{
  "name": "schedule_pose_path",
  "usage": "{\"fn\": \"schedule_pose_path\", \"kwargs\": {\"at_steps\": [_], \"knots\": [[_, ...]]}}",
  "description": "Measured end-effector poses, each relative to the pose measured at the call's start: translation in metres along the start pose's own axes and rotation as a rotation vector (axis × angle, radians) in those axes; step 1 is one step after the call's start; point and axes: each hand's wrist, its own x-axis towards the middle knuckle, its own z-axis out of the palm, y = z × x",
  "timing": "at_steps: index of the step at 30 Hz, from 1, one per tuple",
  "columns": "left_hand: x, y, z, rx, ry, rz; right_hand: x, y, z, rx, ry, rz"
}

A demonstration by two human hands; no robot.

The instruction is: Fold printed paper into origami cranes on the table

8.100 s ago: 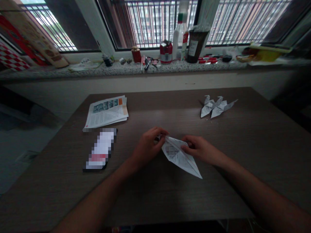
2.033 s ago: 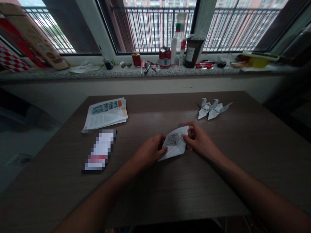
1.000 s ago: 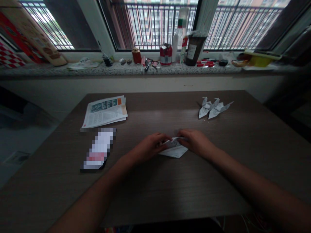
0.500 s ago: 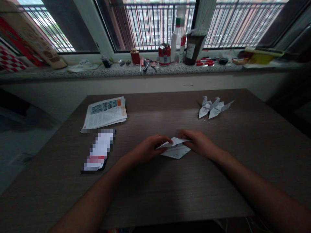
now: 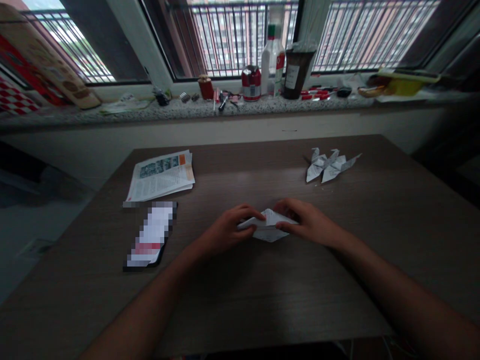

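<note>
Between my hands, at the middle of the table, is a piece of folded paper (image 5: pixel 270 233), white with faint print and roughly diamond-shaped. My left hand (image 5: pixel 230 226) is closed on its left corner, thumb in front and fingers over the upper layer. My right hand (image 5: pixel 309 222) grips the right side, its thumb on the front and its curled fingers behind the upper edge. Two folded paper cranes (image 5: pixel 325 166) made of printed paper stand close together at the back right, apart from my hands.
A stack of printed pages (image 5: pixel 161 175) lies at the back left of the brown table (image 5: pixel 240 290). Nearer me is a phone (image 5: pixel 152 235) with its screen blurred out. Along the windowsill (image 5: pixel 180 111) stand a red can (image 5: pixel 251 83), bottles (image 5: pixel 268 60) and a dark cup (image 5: pixel 296 72).
My right thumb has moved left onto the front of the folded paper, and the right fingers have arched up. The left hand keeps its hold. The view has shifted slightly.
</note>
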Motion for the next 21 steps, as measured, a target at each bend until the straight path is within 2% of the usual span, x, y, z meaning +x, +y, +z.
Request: {"fn": "schedule_pose_path", "kwargs": {"at_steps": [5, 9, 13, 17, 21], "knots": [[-0.001, 0.003, 0.001, -0.027, 0.005, 0.006, 0.001, -0.006, 0.000, 0.124, -0.010, 0.078], [-0.001, 0.007, 0.004, -0.099, 0.019, -0.040, 0.000, -0.007, 0.003, 0.273, -0.102, 0.146], [0.001, 0.010, 0.004, -0.169, 0.132, -0.115, -0.001, -0.003, 0.008, 0.404, -0.151, 0.209], [0.003, 0.011, 0.004, -0.302, 0.244, -0.233, -0.002, 0.001, 0.013, 0.523, -0.109, 0.260], [0.003, 0.010, 0.009, -0.485, 0.301, -0.260, -0.003, 0.001, 0.015, 0.513, -0.059, 0.280]]}}
